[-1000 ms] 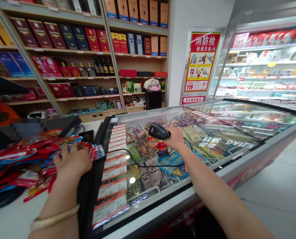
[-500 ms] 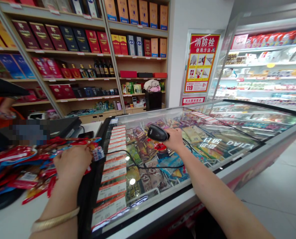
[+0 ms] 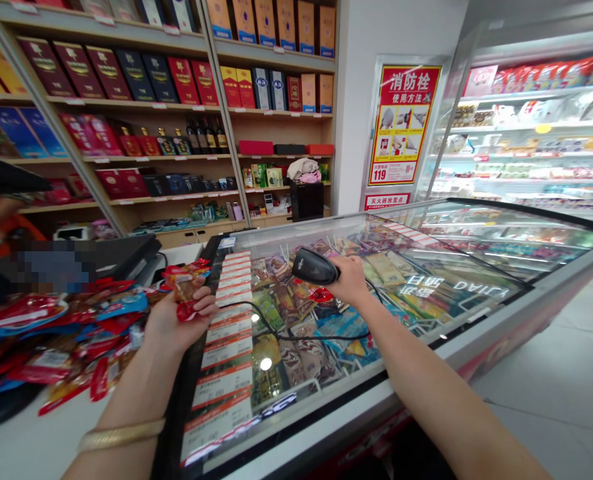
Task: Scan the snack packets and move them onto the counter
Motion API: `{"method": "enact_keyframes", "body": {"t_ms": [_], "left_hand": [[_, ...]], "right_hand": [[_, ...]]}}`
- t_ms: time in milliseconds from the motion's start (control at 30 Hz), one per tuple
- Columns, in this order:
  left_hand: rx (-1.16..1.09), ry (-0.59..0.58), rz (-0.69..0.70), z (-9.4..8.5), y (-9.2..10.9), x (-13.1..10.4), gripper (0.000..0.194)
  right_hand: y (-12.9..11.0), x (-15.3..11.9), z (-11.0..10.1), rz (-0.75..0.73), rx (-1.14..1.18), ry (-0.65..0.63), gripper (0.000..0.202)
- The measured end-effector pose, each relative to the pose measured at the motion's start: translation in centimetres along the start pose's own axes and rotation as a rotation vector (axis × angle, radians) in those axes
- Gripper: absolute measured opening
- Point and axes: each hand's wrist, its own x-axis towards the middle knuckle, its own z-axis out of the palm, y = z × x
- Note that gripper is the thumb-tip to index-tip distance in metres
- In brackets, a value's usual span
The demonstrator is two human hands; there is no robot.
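On the counter, a pile of red packets is lying. Beside it, your left hand is gripping one small packet, which is sticking out above the curled fingers, perhaps for keeping it apart from the others. Your right hand is gripping the scanner over the freezer, its head pointing left, probably for facing the packet.

The white table at the left bears a loose heap of red and blue snack packets, with a black machine at its far end and a round black base at the near left, partly hidden by the packets. To the right, a black cable lies curved across the glass-topped freezer.
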Motion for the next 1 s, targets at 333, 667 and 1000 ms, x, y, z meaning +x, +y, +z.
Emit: {"method": "enact_keyframes", "body": {"t_ms": [333,667,1000], "left_hand": [[0.117,-0.117,-0.367,1.2,-2.3,-0.3,0.030],[0.163,-0.127,-0.458,1.2,-2.2,0.0,0.029],[0.218,-0.105,-0.444,0.8,-2.4,0.3,0.022]], "right_hand": [[-1.4,-0.4,-0.7,-0.169,0.014,-0.014,0.033],[-2.1,-0.3,-1.1,-0.292,-0.013,-0.135,0.032],[-2.5,-0.2,-1.5,-0.326,-0.051,-0.207,0.032]]}}
